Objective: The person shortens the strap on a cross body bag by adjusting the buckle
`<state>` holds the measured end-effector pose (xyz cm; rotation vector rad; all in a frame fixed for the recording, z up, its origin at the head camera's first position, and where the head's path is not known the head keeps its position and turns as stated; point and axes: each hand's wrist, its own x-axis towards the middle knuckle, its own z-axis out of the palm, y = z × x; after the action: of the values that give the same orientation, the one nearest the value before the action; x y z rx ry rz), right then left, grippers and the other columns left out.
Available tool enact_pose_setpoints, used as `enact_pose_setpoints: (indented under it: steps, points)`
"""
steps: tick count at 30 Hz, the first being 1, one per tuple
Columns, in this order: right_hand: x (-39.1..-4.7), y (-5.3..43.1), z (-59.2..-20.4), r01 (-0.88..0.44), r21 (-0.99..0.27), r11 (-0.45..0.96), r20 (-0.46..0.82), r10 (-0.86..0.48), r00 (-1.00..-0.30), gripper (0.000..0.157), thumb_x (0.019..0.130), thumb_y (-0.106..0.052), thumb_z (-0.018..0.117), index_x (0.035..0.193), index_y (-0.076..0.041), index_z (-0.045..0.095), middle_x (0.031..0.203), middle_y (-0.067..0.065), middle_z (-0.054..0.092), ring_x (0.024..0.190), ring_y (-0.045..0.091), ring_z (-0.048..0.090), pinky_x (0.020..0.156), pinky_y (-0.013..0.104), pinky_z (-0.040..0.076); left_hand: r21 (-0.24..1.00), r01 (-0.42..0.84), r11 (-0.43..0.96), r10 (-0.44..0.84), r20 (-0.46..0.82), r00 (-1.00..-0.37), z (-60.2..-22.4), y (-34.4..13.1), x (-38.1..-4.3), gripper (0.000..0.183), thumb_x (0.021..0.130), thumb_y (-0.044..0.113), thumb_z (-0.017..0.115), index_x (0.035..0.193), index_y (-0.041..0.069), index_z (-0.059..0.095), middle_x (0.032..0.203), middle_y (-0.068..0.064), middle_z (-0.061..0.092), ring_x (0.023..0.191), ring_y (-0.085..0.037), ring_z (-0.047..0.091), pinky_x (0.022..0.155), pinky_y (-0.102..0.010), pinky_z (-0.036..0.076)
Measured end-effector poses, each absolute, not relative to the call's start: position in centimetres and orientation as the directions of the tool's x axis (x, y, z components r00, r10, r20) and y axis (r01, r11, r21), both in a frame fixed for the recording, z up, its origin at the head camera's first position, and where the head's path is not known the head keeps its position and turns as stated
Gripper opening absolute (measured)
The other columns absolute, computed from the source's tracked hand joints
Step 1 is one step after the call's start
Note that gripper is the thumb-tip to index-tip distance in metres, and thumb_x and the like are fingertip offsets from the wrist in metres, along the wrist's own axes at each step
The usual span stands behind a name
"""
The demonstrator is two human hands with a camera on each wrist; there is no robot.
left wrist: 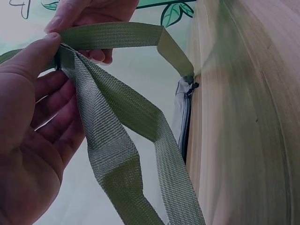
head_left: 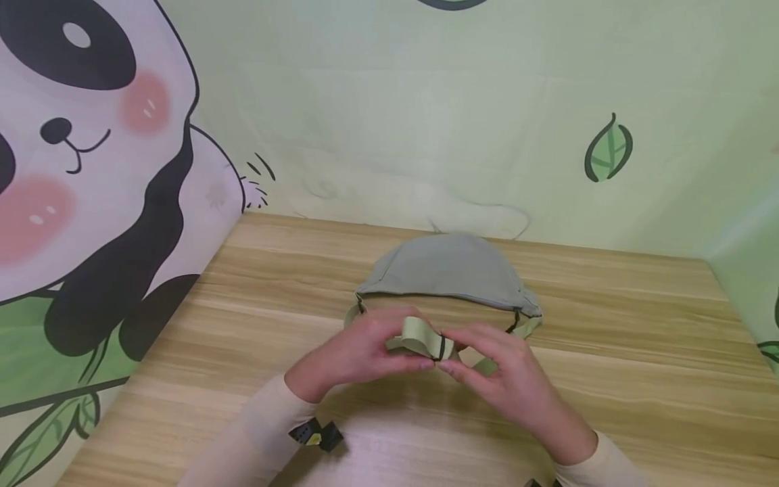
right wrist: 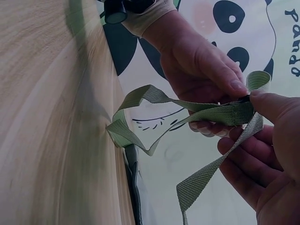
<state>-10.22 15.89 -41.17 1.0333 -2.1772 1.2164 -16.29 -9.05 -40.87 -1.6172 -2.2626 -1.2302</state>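
A grey waist bag lies on the table, its curved side toward the back wall. Its light green webbing strap rises off the front, looped and folded between both hands. At the fold sits a narrow dark strap slider. My left hand pinches the webbing with thumb and fingers just left of that slider. From the other side, my right hand pinches it between thumb and fingertips. Slack lengths of strap hang below the fingers in the left wrist view. Fingers partly cover the slider.
The wood-grain table spreads around the bag. A pale green printed backdrop stands behind it, with a large panda picture on the left. Dark wrist-camera gear sits at the left sleeve.
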Motion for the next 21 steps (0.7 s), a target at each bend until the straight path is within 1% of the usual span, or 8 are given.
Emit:
enact_pose_setpoints:
  steps: [4,8,14,17,21]
  points:
    - [-10.19,15.91,-41.19,-0.777,-0.521,0.353,0.667,-0.4,-0.629,0.033,0.096,-0.023,0.083,0.123,-0.004,0.078,0.116,0.011,0.082,0.1,0.022,0.079,0.1,0.016,0.058,0.533,0.837,0.125,0.76,0.491,-0.426,-40.73,-9.04,-16.24,0.024,0.093,0.017,0.087,0.111,0.012,0.073,0.106,0.001,0.076,0.099,-0.008,0.072,0.093,-0.02,0.06]
    - [-10.19,15.88,-41.16,-0.778,-0.516,0.359,0.662,-0.409,-0.628,0.036,0.093,-0.018,0.086,0.125,-0.005,0.077,0.117,0.011,0.082,0.099,0.021,0.079,0.1,0.017,0.059,0.532,0.838,0.118,0.767,0.488,-0.418,-40.75,-9.06,-16.23,0.023,0.093,0.016,0.087,0.11,0.012,0.072,0.107,0.0,0.076,0.099,-0.008,0.073,0.093,-0.02,0.06]
    - [-10.13,15.89,-41.37,-0.775,-0.513,0.369,0.674,-0.386,-0.63,0.032,0.096,-0.022,0.084,0.122,-0.004,0.078,0.114,0.012,0.082,0.097,0.023,0.08,0.099,0.016,0.059,0.541,0.83,0.137,0.768,0.471,-0.434,-41.05,-9.14,-16.22,0.033,0.089,0.017,0.09,0.116,0.01,0.071,0.11,-0.002,0.078,0.101,-0.01,0.074,0.096,-0.019,0.06]
    - [-10.13,15.97,-41.5,-0.768,-0.525,0.366,0.677,-0.368,-0.638,0.032,0.092,-0.015,0.087,0.12,-0.003,0.079,0.112,0.012,0.082,0.096,0.023,0.08,0.097,0.016,0.059,0.535,0.832,0.148,0.767,0.469,-0.437,-41.23,-9.19,-16.22,0.037,0.088,0.017,0.09,0.119,0.008,0.071,0.111,-0.004,0.078,0.103,-0.012,0.075,0.097,-0.018,0.059]
    - [-10.03,16.06,-41.44,-0.743,-0.558,0.369,0.649,-0.364,-0.668,0.038,0.083,-0.003,0.09,0.119,-0.003,0.079,0.113,0.012,0.082,0.098,0.022,0.08,0.097,0.017,0.06,0.511,0.846,0.153,0.766,0.48,-0.428,-41.32,-9.32,-16.19,0.036,0.089,0.014,0.089,0.12,0.008,0.072,0.113,-0.004,0.078,0.104,-0.012,0.075,0.098,-0.018,0.059]
